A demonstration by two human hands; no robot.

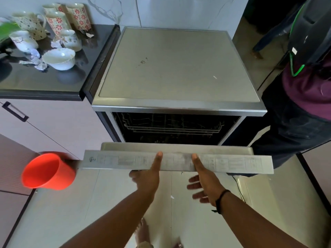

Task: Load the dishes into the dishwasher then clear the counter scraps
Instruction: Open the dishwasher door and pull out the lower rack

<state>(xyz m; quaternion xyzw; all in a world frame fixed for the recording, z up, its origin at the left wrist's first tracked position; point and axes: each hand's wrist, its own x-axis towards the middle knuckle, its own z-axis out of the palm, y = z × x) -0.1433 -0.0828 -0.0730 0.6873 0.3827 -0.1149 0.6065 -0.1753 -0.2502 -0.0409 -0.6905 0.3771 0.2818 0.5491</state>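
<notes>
The dishwasher stands in the middle with its door partly lowered; a wire rack shows in the dark opening. My left hand and my right hand both grip the door's top edge, thumbs on top of the control strip, fingers under it. On the black counter at the left stand several patterned mugs, white cups and a white bowl. Crumpled paper scraps lie among them.
An orange plastic mug sits low at the left beside the door's end. Another person in a purple top and dark trousers stands close at the dishwasher's right. A pink cabinet with a black handle is below the counter. My feet are under the door.
</notes>
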